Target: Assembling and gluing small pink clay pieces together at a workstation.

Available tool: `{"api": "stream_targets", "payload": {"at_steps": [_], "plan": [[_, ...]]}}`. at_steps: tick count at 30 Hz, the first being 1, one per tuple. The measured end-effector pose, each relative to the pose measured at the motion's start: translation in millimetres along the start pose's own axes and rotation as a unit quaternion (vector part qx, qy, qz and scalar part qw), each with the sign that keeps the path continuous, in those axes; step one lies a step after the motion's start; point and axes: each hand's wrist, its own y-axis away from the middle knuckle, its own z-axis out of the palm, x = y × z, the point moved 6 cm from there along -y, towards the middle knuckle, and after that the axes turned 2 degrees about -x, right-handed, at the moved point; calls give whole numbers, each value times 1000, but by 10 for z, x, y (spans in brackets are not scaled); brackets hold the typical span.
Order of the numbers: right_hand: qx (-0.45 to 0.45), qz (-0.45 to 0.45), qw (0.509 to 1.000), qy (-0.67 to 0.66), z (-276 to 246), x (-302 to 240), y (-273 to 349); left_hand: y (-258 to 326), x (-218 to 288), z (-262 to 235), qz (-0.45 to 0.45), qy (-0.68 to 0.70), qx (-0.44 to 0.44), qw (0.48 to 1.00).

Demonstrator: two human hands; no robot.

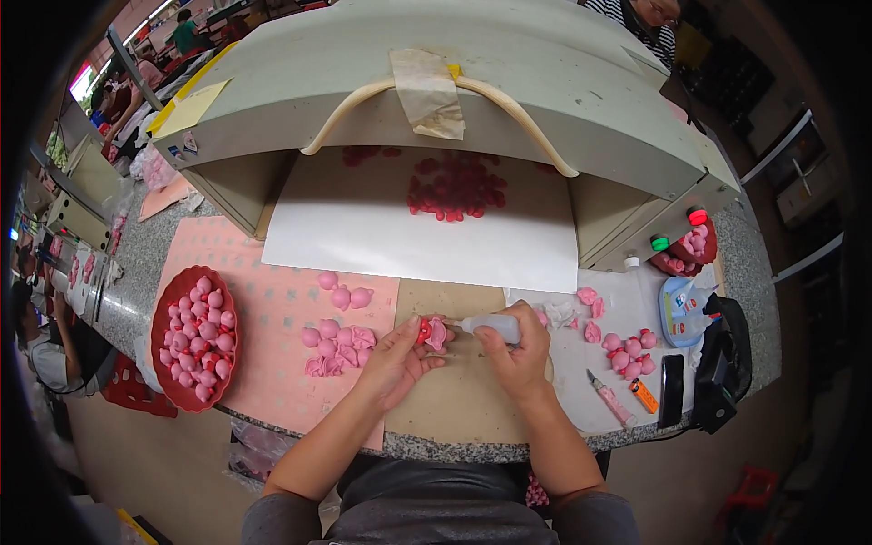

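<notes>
Pinching a small pink figure (432,332) with a red part, the left hand (396,356) holds it over the brown mat (454,391), while the right hand (516,350) is closed round a small squeeze bottle (495,326) whose nozzle meets the figure. Just left of the grip lie loose pink figures (334,347) on a pink sheet (272,354); further left sits a red tray (167,318) of more. Beyond stands a grey hooded machine (545,82) on the speckled counter (754,272). What exactly the red part is, I cannot tell.
</notes>
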Motion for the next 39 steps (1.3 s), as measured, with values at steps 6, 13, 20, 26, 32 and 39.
{"api": "stream_targets", "payload": {"at_steps": [6,13,20,26,32,39], "plan": [[4,-4,1000,6,-3,-8,-7,0,-5,0,-3,1,4,1000],[8,-3,1000,-1,-3,-8,-7,-4,-8,-11,-2,4,-2,1000],[9,0,1000,9,-7,-25,-11,6,4,-2,-3,2,0,1000],[14,-27,999,13,-17,-64,-10,17,14,18,5,-7,-10,1000],[9,-40,999,23,-29,-48,8,11,14,16,8,-17,-14,1000],[18,-49,998,27,-48,-58,5,18,34,56,14,-11,-36,999]]}}
